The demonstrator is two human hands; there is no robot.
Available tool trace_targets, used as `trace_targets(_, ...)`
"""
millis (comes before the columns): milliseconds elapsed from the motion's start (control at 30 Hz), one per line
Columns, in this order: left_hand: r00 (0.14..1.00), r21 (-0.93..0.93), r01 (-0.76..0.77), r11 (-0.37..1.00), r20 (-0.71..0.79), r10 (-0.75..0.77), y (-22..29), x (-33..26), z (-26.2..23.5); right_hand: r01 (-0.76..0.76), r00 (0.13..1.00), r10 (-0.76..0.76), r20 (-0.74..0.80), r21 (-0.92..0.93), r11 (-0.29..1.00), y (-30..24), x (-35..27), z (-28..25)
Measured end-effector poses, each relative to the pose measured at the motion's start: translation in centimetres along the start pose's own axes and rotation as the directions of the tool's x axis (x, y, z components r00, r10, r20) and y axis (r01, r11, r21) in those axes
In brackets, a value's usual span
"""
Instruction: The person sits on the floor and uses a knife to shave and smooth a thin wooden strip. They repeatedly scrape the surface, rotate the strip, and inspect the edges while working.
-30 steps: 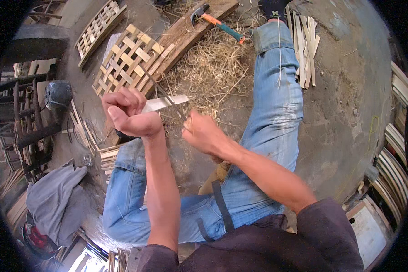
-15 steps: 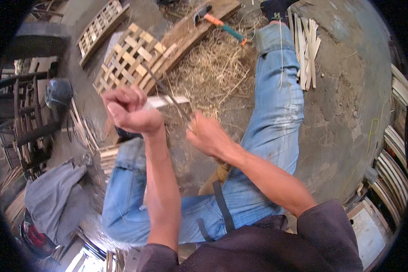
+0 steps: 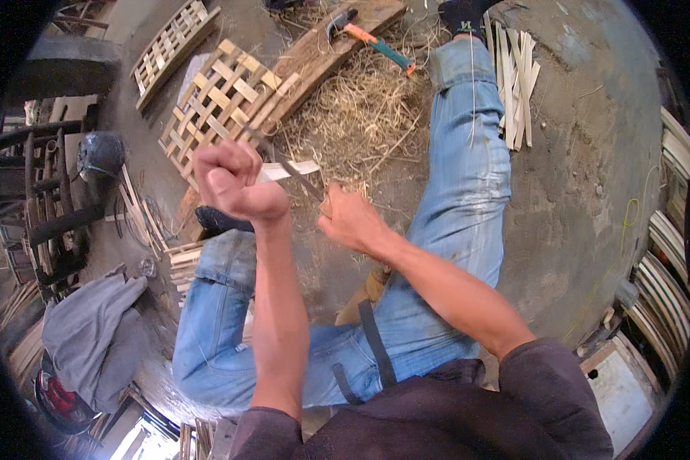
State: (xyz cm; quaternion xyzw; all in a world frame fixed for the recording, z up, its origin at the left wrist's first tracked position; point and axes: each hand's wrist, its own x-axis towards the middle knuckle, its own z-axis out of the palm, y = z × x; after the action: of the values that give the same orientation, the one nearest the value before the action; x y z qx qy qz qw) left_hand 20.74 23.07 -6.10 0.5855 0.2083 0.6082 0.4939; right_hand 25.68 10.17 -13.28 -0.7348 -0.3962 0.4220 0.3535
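Observation:
My left hand [image 3: 234,184] is closed in a fist on a thin pale bamboo strip [image 3: 293,169], held up above my left knee. My right hand [image 3: 353,222] grips a knife [image 3: 305,182] by its handle. The dark blade points up and left and lies against the strip, just right of the left fist. Both hands are close together over my blue-jeaned legs, and below them is a heap of straw-like shavings [image 3: 360,115] on the ground.
Two woven lattice panels [image 3: 215,100] [image 3: 169,46] lie at the upper left beside a wooden plank [image 3: 322,54]. A hatchet [image 3: 372,38] with an orange and teal handle rests on the plank. Cut strips [image 3: 514,69] lie by my right foot, a grey cloth [image 3: 92,330] at left, stacked slats [image 3: 675,245] at right.
My right hand has edged up and a little right, closer to the strip. The left fist has shifted slightly right, still closed on the strip.

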Motion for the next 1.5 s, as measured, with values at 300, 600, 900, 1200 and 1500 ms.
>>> trace_targets(300, 0.997, -0.018, -0.015, 1.0, -0.081, 0.014, 0.5, -0.2, -0.2, 0.073, 0.997, -0.073, -0.002, 0.04, 0.996, -0.2, 0.4, 0.0)
trace_targets(600, 0.993, 0.008, -0.006, 1.0, -0.116, 0.007, 0.6, -0.6, -1.7, 0.025, 0.997, -0.023, 0.076, -0.02, 0.999, -2.0, -0.7, 0.1)
trace_targets(900, 0.976, 0.042, 0.013, 0.999, -0.219, -0.004, 1.7, -1.5, -2.7, 0.029, 0.992, -0.033, 0.125, 0.036, 0.999, -1.7, -2.3, 1.8)
trace_targets(1200, 0.985, 0.029, -0.02, 0.999, -0.173, 0.025, 1.2, -0.9, -2.7, 0.074, 0.995, -0.071, 0.065, -0.047, 0.996, -1.6, -2.3, 1.2)
trace_targets(1500, 0.97, 0.021, 0.028, 0.999, -0.243, -0.022, 2.3, -1.7, -3.9, 0.02, 1.0, -0.02, 0.017, -0.011, 1.0, -1.3, -2.8, 1.7)
